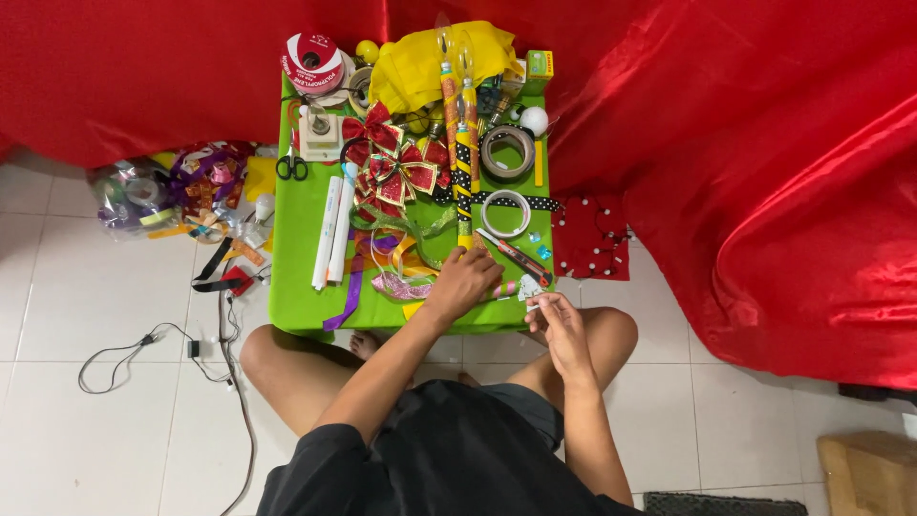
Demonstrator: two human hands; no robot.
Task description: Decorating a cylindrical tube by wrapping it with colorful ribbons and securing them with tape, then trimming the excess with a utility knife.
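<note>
While the person sat cross-legged on the white tiled floor (pixel 76 287) at the lower middle of the frame, both hands worked at the near edge of the low bright-green desk (pixel 301 277). The left hand (pixel 465 277) lay palm down on the desk with its fingers curled over a pale pink and silver glittery ribbon piece (pixel 406 285), pinning it rather than lifting it. The right hand (pixel 557 320), just off the desk's near right corner, had its grip narrowed to a pinch on a small white scrap (pixel 531 289); whether that scrap was tape, paper or ribbon end could not be made out.

By my judgement the step in hand was fixing or trimming the ribbon piece, and any next move would call for the left hand to hold the ribbon flat as the pinched scrap met it.

Just beyond the left hand lay a red and grey utility knife (pixel 516 258), then a white roll of tape (pixel 506 213) and a brown roll of tape (pixel 507 153). Two white tubes (pixel 332 232) lay side by side to the left, with black-handled scissors (pixel 292 167) above them. Red and gold ribbon bows (pixel 392 162) sat at the desk's middle. At the far edge, a yellow cloth (pixel 430 57) covered part of the clutter, hiding what lay beneath. A red satin drape (pixel 745 143) filled the upper frame.
</note>
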